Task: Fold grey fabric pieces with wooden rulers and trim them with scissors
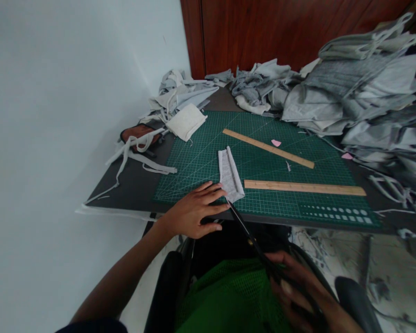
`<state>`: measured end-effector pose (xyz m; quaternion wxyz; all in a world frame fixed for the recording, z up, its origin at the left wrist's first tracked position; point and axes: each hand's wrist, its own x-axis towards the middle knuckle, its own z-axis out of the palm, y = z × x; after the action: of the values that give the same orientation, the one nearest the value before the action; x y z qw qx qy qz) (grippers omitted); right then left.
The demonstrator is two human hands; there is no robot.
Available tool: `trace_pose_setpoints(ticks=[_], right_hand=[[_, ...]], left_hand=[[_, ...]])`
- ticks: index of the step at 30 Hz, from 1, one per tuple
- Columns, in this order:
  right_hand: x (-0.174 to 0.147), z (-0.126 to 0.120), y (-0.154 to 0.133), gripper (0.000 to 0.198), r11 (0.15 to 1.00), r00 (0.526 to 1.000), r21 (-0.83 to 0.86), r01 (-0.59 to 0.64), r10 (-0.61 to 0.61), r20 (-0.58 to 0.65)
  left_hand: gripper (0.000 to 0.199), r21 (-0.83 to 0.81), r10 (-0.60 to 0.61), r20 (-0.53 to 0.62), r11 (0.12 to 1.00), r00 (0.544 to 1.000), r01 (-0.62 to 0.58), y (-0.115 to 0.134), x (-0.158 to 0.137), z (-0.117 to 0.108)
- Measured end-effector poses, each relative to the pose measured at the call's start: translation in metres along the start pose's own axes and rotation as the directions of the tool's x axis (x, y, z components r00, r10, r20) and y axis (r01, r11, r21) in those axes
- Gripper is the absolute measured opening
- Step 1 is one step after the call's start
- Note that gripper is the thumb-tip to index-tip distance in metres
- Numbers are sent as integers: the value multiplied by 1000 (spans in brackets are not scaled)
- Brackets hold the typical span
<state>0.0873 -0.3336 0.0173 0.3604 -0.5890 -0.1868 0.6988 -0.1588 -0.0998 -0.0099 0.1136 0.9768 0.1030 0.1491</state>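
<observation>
A small grey piece of fabric (231,178) with folded edges lies on the green cutting mat (208,138) near the table's front edge. My left hand (197,210) rests at its lower left corner, fingers stretched out and apart, the fingertips touching the cloth. In my right hand (294,286) is a pair of black scissors (244,226), gripped by the handles over my lap. Their blades point up and left, with the tips at the fabric's lower edge beside my left fingers. Whether the blades are parted is hard to make out.
Two wooden rulers (268,147) (305,187) lie on the mat, with a pink scrap (276,143) near the farther one. Heaped grey fabric (333,97) fills the back right. More cloth (180,95), a brown pouch-like item (140,134) and pale straps (152,165) are at left, beside the wall.
</observation>
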Motion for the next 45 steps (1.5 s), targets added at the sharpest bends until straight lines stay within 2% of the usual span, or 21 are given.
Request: trace_pose_setpoints(ticks=[7,15,26,33,40,45], right_hand=[[4,3,5,56,999,1000,53,-8,8,-4],[9,4,8,57,993,997,116,-2,-7,79],[5,3,0,54,998,998,50,-38,35,57],[6,0,-2,49,999,996,36,-25,22,89],[8,2,2,60,993,998,107,-44,38,58],[9,0,0,63,984,994,171,-47,29,104]], left_hand=[[49,-19,-10,11,1000,1000,10,1,0,-2],[49,-37,-10,-3,999,1000,9,0,0,-1],[50,-46,-15,0,999,1000,15,0,0,-1],[50,-38,-10,1,999,1000,10,-1,0,-1],[50,-31,-8,2,999,1000,8,0,-1,-1],[51,-40,-7,6,999,1000,8,-1,0,-1]])
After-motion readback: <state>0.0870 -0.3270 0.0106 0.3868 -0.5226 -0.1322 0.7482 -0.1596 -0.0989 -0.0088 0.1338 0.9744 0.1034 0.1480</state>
